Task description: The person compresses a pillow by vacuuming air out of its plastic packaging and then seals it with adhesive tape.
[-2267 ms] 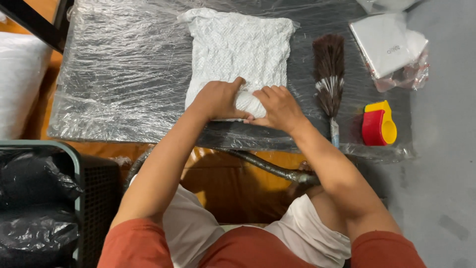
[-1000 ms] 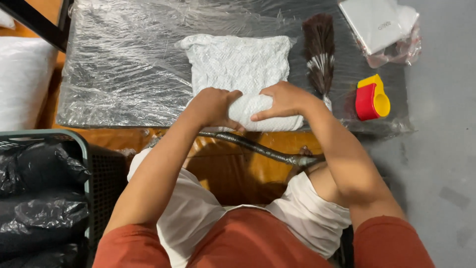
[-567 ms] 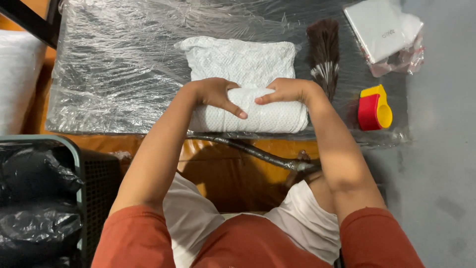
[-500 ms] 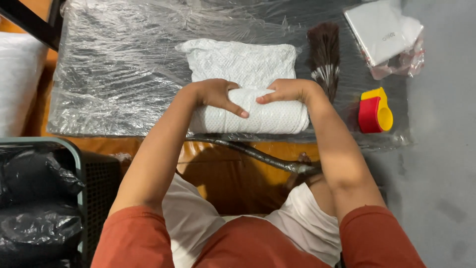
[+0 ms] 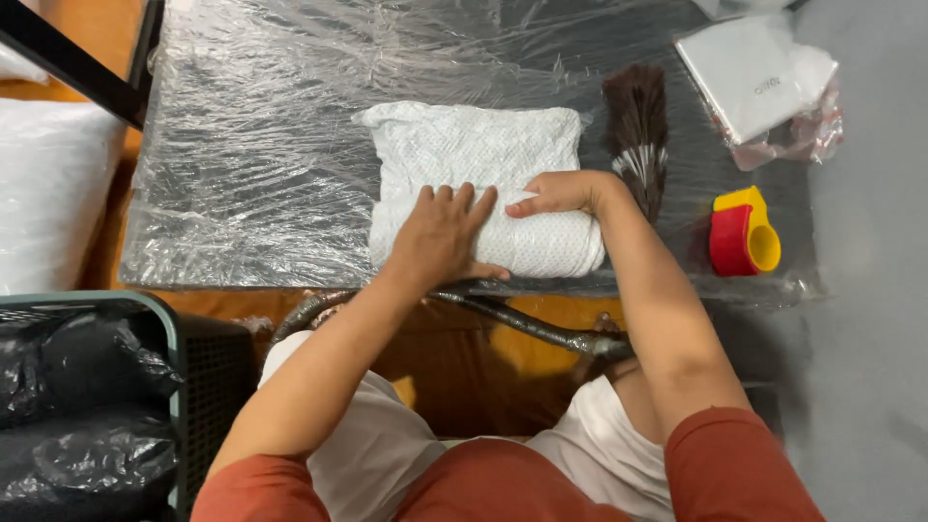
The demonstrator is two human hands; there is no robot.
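- Head view, left hand: palm down, fingers spread wide and flat on the rolled near part of the white textured cloth; nothing is gripped.
- Right hand: fingers extended and held close together, pointing to the person's left; fingertips rest on the top of the roll, just beside the left hand's fingertips. Nothing is clasped.
- White textured cloth: lies on the tabletop near its front edge, roughly centred in front of the person. The near part forms a thick roll running left to right; the far part lies flat beyond the roll.
- Tabletop: dark surface covered with wrinkled clear plastic film.
- Brush: dark bristles with pale tips, lying just beside the cloth on the right and next to the right wrist.
- Red and yellow tape dispenser: on the tabletop to the right of the right forearm, apart from the cloth.
- White flat packet: sits in crumpled clear wrap at the far right corner of the tabletop, well apart from both hands.
- Green-rimmed bin: lined with black plastic, stands at lower left beside the person's knee.
- White cushion: left of the tabletop.
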